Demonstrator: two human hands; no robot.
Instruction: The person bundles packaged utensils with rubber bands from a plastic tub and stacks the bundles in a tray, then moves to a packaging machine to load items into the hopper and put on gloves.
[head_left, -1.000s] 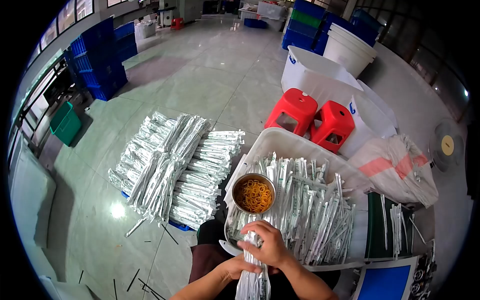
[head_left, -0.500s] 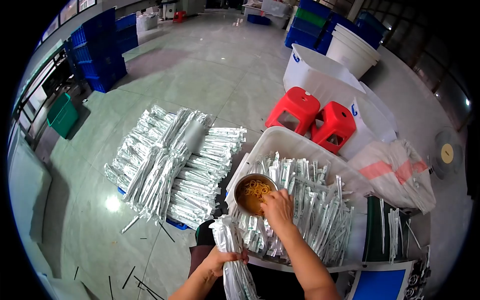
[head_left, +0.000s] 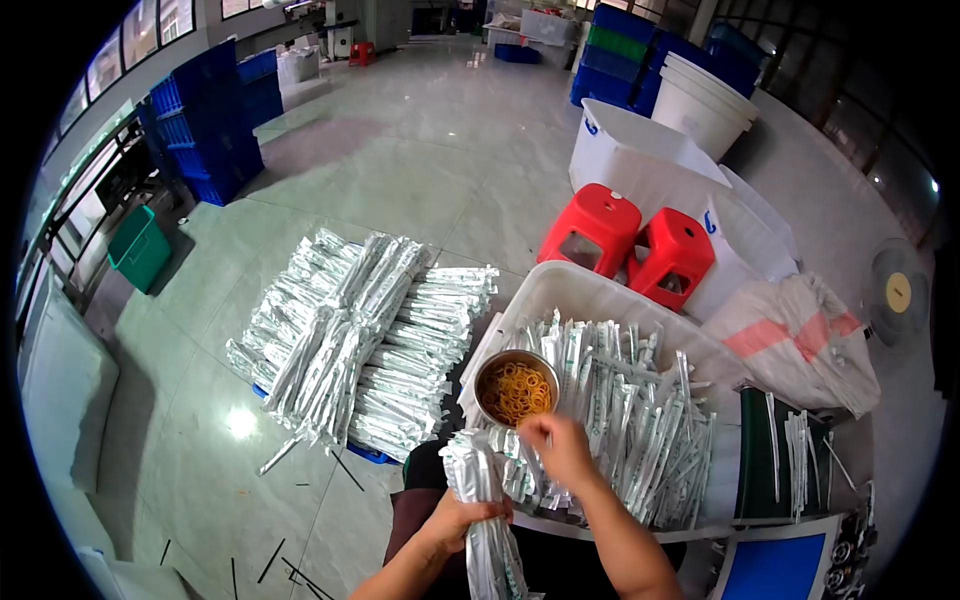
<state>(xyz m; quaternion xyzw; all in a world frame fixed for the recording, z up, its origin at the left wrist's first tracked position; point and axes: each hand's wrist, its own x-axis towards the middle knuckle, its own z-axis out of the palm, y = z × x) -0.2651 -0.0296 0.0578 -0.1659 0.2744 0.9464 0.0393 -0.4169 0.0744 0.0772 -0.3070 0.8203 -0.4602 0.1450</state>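
My left hand [head_left: 452, 522] is wrapped around a bundle of long silver foil packets [head_left: 480, 475], held upright in front of my lap. Just beyond it stands a round metal bowl [head_left: 480, 374] filled with yellowish rubber bands [head_left: 518, 393]. Close to the bowl's near rim is my right hand [head_left: 562, 450], its fingers pinched together; anything between them is too small or blurred to make out. The bowl rests on loose foil packets [head_left: 640, 430] inside a white plastic tub [head_left: 548, 278].
Left of the tub, a large pile of foil packets [head_left: 345, 330] lies on a blue crate [head_left: 372, 454]. Two red stools [head_left: 592, 222] stand behind the tub, beside white bins [head_left: 640, 140]. A woven sack [head_left: 790, 345] sits at right. Blue crates [head_left: 205, 135] are stacked at far left.
My right hand has come out of the bowl and moved back toward me, its fingers now pinched near the rim. My left hand still grips the bundle. The whole view has shifted slightly.
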